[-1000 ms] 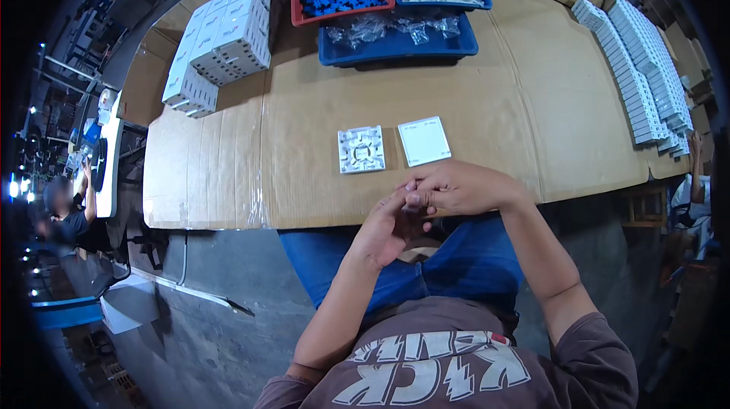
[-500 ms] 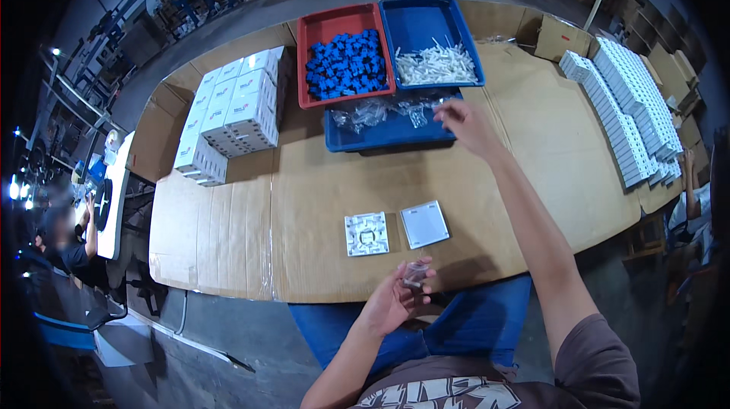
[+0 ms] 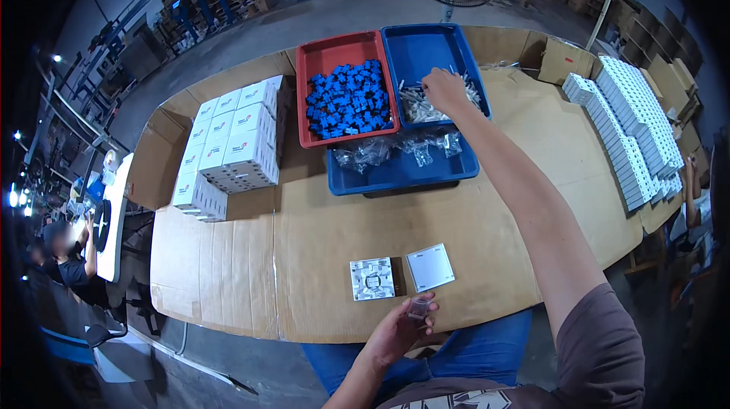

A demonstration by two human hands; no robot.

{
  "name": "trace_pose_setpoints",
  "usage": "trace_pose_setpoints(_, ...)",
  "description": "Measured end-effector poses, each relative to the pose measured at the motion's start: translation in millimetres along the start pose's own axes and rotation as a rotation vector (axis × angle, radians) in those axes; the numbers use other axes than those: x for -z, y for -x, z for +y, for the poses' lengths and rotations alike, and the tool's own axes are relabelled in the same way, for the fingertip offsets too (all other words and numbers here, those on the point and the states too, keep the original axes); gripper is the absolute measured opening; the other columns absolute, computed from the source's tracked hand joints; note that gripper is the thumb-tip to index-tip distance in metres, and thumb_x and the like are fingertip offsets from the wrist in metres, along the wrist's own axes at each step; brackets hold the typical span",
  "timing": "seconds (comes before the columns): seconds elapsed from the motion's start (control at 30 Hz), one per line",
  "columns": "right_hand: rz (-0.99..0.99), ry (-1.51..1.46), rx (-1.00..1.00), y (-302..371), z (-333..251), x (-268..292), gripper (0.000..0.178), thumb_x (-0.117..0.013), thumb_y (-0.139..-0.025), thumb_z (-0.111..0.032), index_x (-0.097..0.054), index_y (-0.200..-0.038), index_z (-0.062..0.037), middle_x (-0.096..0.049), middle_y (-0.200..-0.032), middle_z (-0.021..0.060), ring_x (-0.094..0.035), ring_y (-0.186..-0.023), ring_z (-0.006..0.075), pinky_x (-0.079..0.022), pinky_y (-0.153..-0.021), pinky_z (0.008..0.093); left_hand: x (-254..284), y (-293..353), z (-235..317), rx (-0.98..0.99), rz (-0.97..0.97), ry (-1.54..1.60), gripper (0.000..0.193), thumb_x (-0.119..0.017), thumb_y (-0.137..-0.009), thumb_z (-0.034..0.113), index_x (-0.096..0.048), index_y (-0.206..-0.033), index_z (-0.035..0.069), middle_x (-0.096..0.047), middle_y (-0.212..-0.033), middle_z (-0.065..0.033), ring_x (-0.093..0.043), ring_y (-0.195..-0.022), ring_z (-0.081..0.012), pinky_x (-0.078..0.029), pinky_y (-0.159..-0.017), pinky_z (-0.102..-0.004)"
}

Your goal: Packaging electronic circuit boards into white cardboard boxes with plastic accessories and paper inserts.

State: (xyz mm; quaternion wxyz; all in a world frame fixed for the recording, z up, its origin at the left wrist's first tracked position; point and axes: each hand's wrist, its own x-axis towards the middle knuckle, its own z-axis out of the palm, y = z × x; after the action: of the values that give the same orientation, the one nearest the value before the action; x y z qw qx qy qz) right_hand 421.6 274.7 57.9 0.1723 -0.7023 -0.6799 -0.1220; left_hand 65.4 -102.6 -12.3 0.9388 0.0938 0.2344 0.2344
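Near the table's front edge my left hand is closed around a small clear plastic bag. Just beyond it lie an open white square housing with its inner fittings showing and a flat white square cover. My right hand reaches far forward into a blue tray, its fingers curled down among loose white slender pieces. What those fingers grip, if anything, is hidden.
Left of the blue tray a red tray holds many blue pieces. A lower blue tray carries clear bags. White boxes are stacked at left, rows of white units at right. Cardboard walls edge the table.
My right hand has moved from above the clear bags in the lower tray forward to the white pieces. My left hand keeps the small bag. The whole view has shifted, with the table lower in it.
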Motion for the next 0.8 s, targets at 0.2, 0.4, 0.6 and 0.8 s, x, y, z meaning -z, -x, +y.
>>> trace_pose_setpoints(0.2,-0.056,0.112,0.069,-9.7,-4.7,-0.8,0.013,-0.066,-0.089,-0.011,-0.078,-0.095,-0.0091,-0.071,-0.107,0.0129,-0.068,-0.111,0.0334,-0.050,-0.094,0.0534,-2.3,-1.0,12.7,-0.034,0.036,0.013,0.057,-0.054,-0.108,0.044,-0.055,-0.146,0.002,-0.065,-0.125,-0.0084,-0.062,-0.098,-0.0187,-0.050,-0.092,-0.0369)
trace_pose_setpoints(0.4,-0.018,0.199,0.158,-7.2,17.0,-13.2,0.015,-0.066,-0.090,-0.015,-0.076,-0.098,-0.0076,-0.070,-0.104,0.0120,-0.068,-0.109,0.0333,-0.045,-0.100,0.0543,-7.5,-6.5,18.8,-0.001,-0.015,-0.003,0.060,-0.052,-0.108,0.047,-0.051,-0.147,0.002,-0.065,-0.125,-0.0072,-0.063,-0.100,-0.0191,-0.048,-0.095,-0.0381)
trace_pose_setpoints(0.6,0.004,-0.618,-0.105,1.9,5.6,31.1,0.015,-0.071,-0.093,-0.017,-0.073,-0.098,-0.0028,-0.071,-0.099,0.0080,-0.067,-0.088,0.0222,-0.050,-0.086,0.0391,-8.8,2.0,26.8,-0.045,-0.024,-0.001,0.059,-0.050,-0.109,0.044,-0.049,-0.149,0.000,-0.065,-0.126,-0.0097,-0.063,-0.103,-0.0224,-0.051,-0.096,-0.0396)
trace_pose_setpoints(0.8,-0.044,-2.128,-0.219,72.7,-42.2,118.0,0.013,-0.072,-0.099,-0.016,-0.068,-0.099,-0.0041,-0.065,-0.099,0.0041,-0.046,-0.068,0.0064,-0.041,-0.066,0.0235,-8.8,9.9,27.9,-0.066,-0.029,0.032,0.059,-0.049,-0.111,0.043,-0.049,-0.151,-0.001,-0.066,-0.129,-0.0101,-0.064,-0.102,-0.0210,-0.055,-0.094,-0.0371)
